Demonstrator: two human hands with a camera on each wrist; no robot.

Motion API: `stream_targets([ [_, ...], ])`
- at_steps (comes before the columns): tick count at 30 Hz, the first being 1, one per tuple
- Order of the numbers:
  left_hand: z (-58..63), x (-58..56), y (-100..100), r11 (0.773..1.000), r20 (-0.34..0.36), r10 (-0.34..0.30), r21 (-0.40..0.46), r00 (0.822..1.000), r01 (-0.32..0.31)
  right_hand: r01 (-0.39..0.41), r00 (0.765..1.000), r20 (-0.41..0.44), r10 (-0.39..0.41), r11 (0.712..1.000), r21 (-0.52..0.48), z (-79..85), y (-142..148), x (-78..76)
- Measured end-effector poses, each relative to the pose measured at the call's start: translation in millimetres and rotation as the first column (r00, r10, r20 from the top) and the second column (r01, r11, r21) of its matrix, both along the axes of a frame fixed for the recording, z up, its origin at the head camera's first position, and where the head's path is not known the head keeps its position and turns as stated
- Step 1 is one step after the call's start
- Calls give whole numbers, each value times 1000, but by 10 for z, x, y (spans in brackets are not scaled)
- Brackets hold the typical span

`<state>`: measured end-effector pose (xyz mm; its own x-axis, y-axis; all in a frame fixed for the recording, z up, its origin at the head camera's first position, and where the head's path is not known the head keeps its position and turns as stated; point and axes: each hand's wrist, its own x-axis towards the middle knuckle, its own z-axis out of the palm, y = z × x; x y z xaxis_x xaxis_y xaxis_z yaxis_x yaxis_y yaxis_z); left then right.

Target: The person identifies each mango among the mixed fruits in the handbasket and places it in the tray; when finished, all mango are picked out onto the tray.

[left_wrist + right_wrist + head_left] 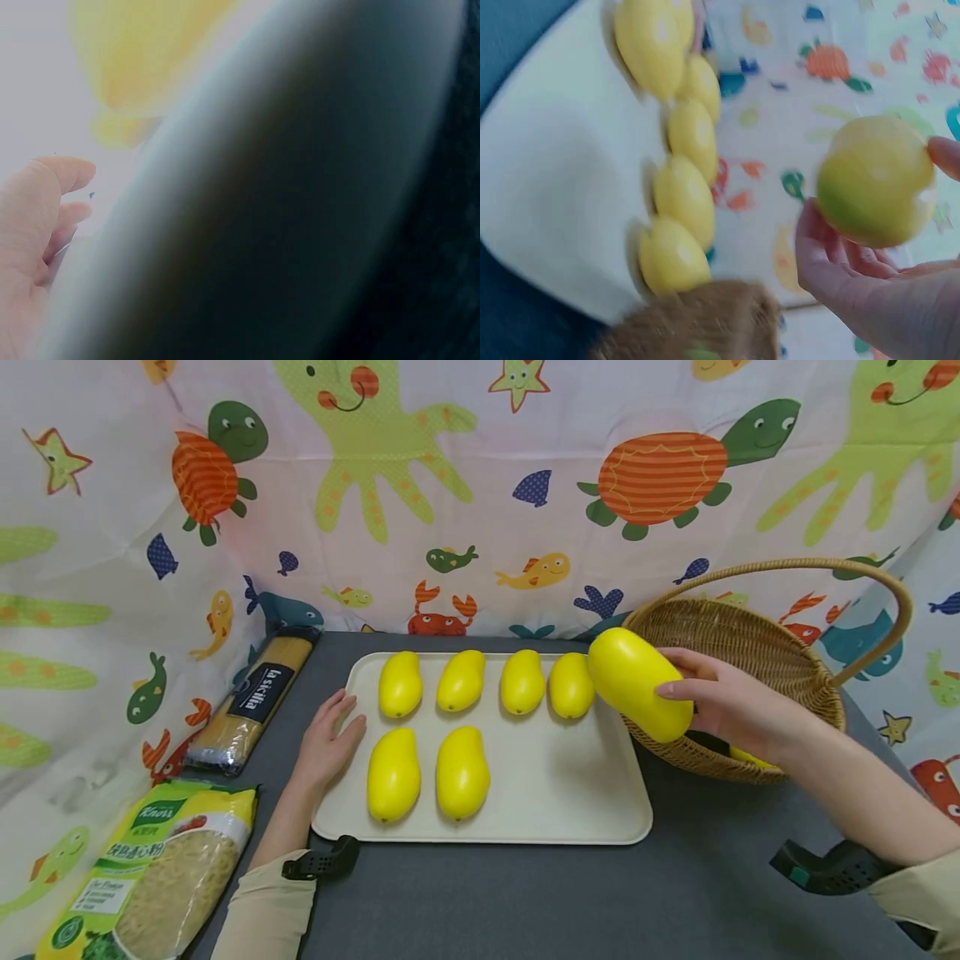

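Note:
My right hand [723, 697] holds a yellow mango [637, 685] in the air between the tray's right end and the wicker basket [738, 643]. In the right wrist view the fingers and thumb of that hand [870, 277] grip the same mango [877, 180] from its sides. The cream tray [555, 785] bears several more mangoes, with a back row reaching to the rightmost mango [572, 687] and two in front, such as the front-left mango [393, 775]. My left hand [330, 739] rests on the tray's left rim, fingers relaxed. Something yellow [750, 758] shows low in the basket, mostly hidden.
A pack of spaghetti [258, 702] and a yellow-green Knorr pasta bag [153, 868] lie left of the tray on the grey table [487, 893]. The basket's tall handle [780, 564] arches at the right. A printed curtain [480, 468] hangs behind.

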<state>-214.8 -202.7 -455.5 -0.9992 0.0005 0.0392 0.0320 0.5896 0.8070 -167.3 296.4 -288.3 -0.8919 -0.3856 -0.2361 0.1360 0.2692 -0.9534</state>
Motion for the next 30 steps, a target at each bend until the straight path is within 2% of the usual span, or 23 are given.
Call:
stream_targets([
  [3,-14,-10,2,1000,-2,-3,-2,1000,3,-16,999,44,19,998,-63,-90,-177,44],
  [10,-34,-26,-5,1000,2,4,-9,1000,-4,-112,982,136,134,981,-160,-258,-530,110],
  [15,-40,-32,-8,1000,1,5,-6,1000,-5,-104,971,197,139,979,-177,-483,-668,71],
  [20,-37,-29,-11,1000,5,10,-13,1000,-10,-61,970,226,85,992,-110,-765,-746,22],
  [24,-26,-28,-9,1000,4,9,-5,1000,-9,-72,976,204,75,997,-19,-952,-782,-13],
  [30,-27,-34,-7,1000,0,12,-2,1000,-12,-82,987,147,69,993,82,-1112,-834,-91],
])
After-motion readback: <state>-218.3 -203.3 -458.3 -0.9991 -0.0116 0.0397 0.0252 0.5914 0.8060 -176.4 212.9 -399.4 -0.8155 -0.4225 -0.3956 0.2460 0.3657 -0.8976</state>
